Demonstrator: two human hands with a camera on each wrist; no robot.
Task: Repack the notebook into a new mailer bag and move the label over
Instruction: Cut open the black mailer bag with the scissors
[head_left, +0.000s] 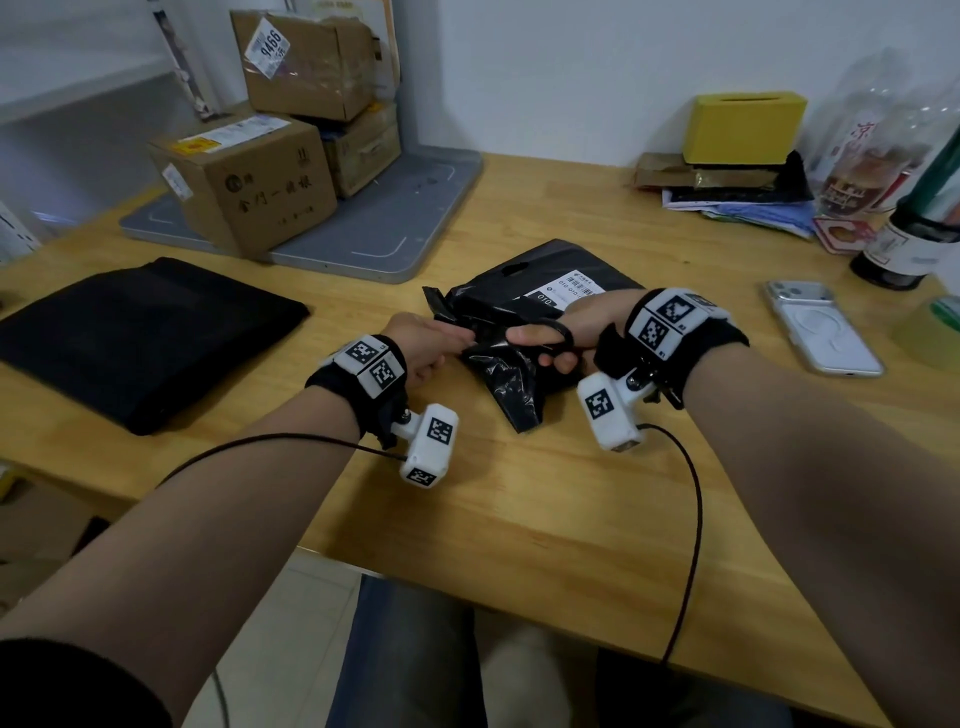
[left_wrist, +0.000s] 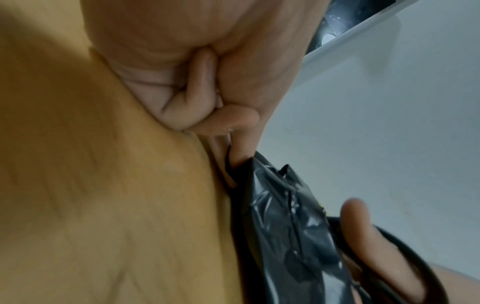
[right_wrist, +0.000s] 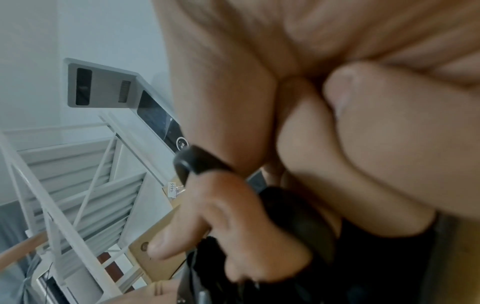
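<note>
Both hands on black mailer bag (head_left: 511, 332), wrist view alone shows left hand (left_wrist: 207, 86) pinching

Parcel/mailroom desk: labelled cartons (head_left: 244, 187), weighing scale (head_left: 374, 228).

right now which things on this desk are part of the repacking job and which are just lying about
In use:
- black mailer bag, pinched by left hand
- label
- scissors in right hand
- folded black bag

Lying about:
- cardboard boxes
- phone
- yellow box
- bottles
</note>
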